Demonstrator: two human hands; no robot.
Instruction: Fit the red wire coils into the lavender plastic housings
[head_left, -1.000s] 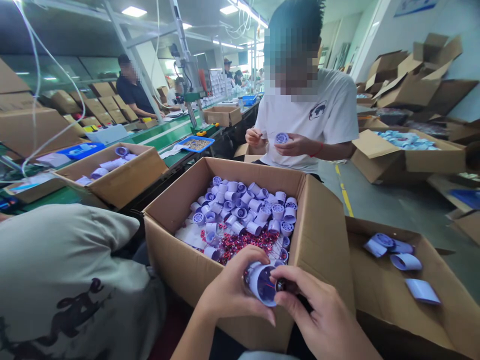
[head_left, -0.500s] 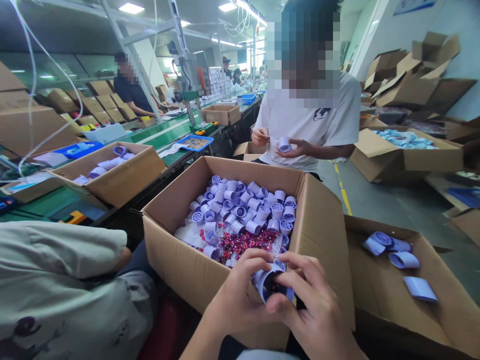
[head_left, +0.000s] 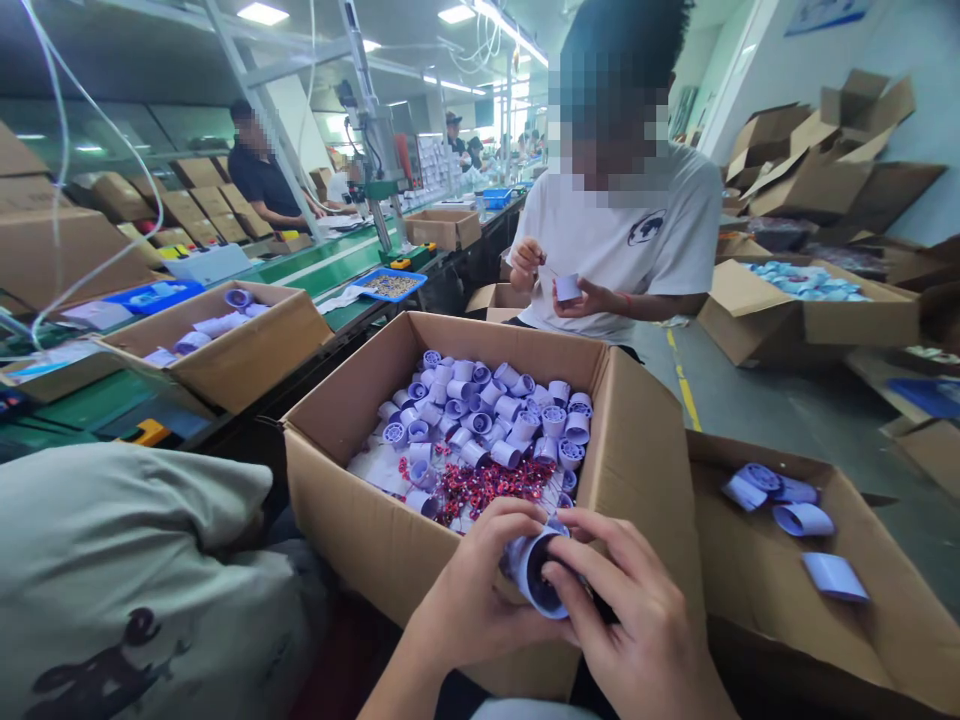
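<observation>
A lilac plastic cylinder (head_left: 517, 562), open at the end facing me, is gripped above the near edge of a cardboard box. My left hand (head_left: 484, 595) wraps round its left side. My right hand (head_left: 637, 600) is closed on its right side, with the thumb and a finger reaching into the opening; what their tips touch inside is hidden. Just beyond, the box (head_left: 360, 510) holds many similar cylinders (head_left: 480, 400), some showing a spoked end. Small red parts with thin wires (head_left: 495, 485) lie heaped among them.
To the right, another cardboard box (head_left: 787, 620) contains several lilac cylinders. Opposite me sits a person in a white shirt (head_left: 622, 240), also handling a cylinder. At left are a person's grey-green sleeve (head_left: 150, 540), a conveyor, and a box of lilac pieces (head_left: 277, 340).
The held cylinder has turned so its opening faces me more. My right thumb has moved up into the opening. At left, the neighbour's sleeve has shifted.
</observation>
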